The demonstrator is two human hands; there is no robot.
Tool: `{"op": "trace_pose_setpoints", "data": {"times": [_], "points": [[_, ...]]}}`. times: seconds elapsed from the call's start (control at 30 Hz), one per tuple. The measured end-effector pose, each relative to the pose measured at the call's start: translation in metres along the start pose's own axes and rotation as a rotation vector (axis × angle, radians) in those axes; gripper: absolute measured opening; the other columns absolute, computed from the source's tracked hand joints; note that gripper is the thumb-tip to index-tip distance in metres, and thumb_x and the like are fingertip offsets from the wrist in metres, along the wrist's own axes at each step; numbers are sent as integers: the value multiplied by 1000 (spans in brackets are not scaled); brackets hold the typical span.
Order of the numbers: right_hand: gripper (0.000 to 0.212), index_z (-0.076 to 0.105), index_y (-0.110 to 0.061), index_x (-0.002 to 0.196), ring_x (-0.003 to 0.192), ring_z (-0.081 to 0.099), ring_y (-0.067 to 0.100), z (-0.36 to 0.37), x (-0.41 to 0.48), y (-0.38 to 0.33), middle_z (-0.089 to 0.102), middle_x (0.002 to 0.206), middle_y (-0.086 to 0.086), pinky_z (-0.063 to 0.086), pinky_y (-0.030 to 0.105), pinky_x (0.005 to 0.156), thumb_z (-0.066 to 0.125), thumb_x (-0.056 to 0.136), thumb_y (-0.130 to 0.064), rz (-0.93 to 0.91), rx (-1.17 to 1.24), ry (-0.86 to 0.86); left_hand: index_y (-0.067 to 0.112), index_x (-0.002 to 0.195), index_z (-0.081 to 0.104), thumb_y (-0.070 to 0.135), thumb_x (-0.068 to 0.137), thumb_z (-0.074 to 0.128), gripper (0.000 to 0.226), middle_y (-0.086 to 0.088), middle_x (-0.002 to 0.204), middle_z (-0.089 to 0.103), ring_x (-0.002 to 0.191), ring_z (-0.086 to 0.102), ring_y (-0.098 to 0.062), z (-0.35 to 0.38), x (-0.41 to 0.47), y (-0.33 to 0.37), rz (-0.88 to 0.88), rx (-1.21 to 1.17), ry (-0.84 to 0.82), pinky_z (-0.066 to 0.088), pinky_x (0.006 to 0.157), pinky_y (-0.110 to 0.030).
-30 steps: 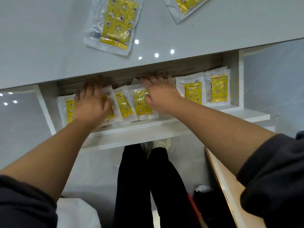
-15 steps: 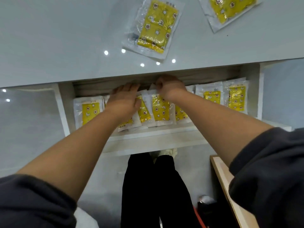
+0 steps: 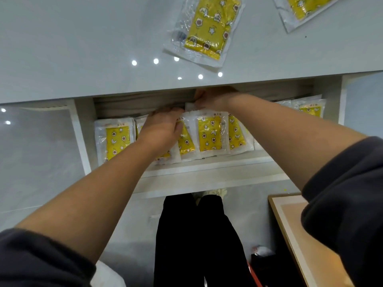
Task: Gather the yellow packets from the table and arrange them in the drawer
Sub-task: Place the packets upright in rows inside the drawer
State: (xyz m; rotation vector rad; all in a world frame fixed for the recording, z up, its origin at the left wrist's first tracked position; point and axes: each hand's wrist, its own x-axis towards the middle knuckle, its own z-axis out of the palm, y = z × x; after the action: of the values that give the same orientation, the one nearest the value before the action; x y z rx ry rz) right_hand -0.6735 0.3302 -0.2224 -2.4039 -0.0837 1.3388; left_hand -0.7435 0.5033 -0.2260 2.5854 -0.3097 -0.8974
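Two yellow packets (image 3: 207, 30) lie on the worktop (image 3: 83, 48) beyond your hands. At least six more line the drawer (image 3: 207, 168) beneath them. Your left hand (image 3: 163, 129) presses flat on one. Your right hand (image 3: 213, 98) reaches behind the row, and its fingers are hidden, so I can't tell its grip.

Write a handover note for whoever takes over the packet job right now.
Hands: the left hand rests on packets in the drawer; its grip is unclear. The right hand is at the drawer's back, touching a packet's top corner and partly hidden under the table edge.
Done: a row of yellow packets lies overlapping in the drawer.
Left: the near table packet and the far-right table packet need gathering and arranging.
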Motion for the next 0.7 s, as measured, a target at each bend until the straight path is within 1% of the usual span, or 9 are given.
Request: {"op": "trace_pose_setpoints", "data": {"times": [0.07, 0.13, 0.23, 0.3, 0.37, 0.47, 0.53, 0.6, 0.7], "points": [[32, 59, -15, 124, 120, 53, 26, -7, -1, 5, 58, 129, 7, 39, 29, 93, 55, 94, -26, 6, 12, -84, 24, 136, 46, 31, 98, 43, 39, -12, 124, 59, 110, 55, -35, -4, 9, 8, -92, -46, -19, 43, 96, -38], [32, 60, -13, 123, 119, 54, 27, -7, -1, 5, 59, 127, 9, 40, 29, 91, 57, 93, -26, -38, 8, -138, 23, 134, 49, 32, 98, 45, 37, -10, 127, 59, 112, 55, -34, -8, 24, 15, -166, -148, -20, 45, 94, -36], [31, 66, -15, 110, 102, 58, 24, -3, 0, 3, 64, 112, 6, 40, 28, 84, 55, 93, -38, -92, -32, -92, 19, 119, 62, 26, 95, 53, 27, -7, 121, 64, 104, 59, -25, -12, 42, 22, -199, -259, -42, 44, 84, -26], [32, 64, -10, 107, 91, 58, 28, -2, -1, 9, 65, 106, 14, 43, 35, 82, 48, 95, -35, -84, -10, -64, 17, 108, 67, 22, 93, 56, 19, -6, 114, 66, 92, 57, -19, -14, 46, 21, -191, -229, -66, 40, 77, -23], [33, 61, -7, 110, 90, 59, 32, -7, -6, 21, 64, 107, 18, 47, 43, 88, 41, 97, -30, -47, 21, -42, 18, 102, 68, 20, 93, 55, 15, -6, 109, 67, 90, 58, -19, -17, 45, 19, -157, -180, -103, 41, 76, -24], [35, 59, -8, 109, 80, 55, 27, -16, -20, 39, 61, 94, 14, 47, 40, 78, 36, 99, -32, -7, -36, -12, 20, 101, 67, 21, 94, 52, 16, -6, 107, 66, 93, 59, -24, -26, 46, 20, -119, -87, -179, 43, 79, -28], [31, 62, -14, 109, 84, 55, 26, -17, -30, 44, 61, 99, 11, 45, 37, 76, 36, 100, -30, -25, -105, -11, 21, 108, 66, 22, 96, 48, 22, -7, 112, 64, 99, 58, -27, -29, 48, 31, -87, -27, -188, 43, 82, -29], [28, 64, -19, 107, 92, 55, 23, -10, -36, 48, 60, 105, 6, 42, 30, 76, 39, 100, -28, -54, -158, 40, 23, 114, 64, 21, 98, 42, 27, -7, 117, 62, 103, 57, -28, -24, 48, 46, -22, 27, -172, 41, 82, -28], [27, 63, -21, 115, 104, 56, 28, 10, -42, 55, 60, 117, 7, 48, 33, 83, 41, 100, -25, -64, -309, 188, 23, 117, 59, 15, 98, 41, 28, -8, 120, 57, 104, 55, -30, -10, 36, 58, 21, 199, -146, 41, 80, -32]]}}
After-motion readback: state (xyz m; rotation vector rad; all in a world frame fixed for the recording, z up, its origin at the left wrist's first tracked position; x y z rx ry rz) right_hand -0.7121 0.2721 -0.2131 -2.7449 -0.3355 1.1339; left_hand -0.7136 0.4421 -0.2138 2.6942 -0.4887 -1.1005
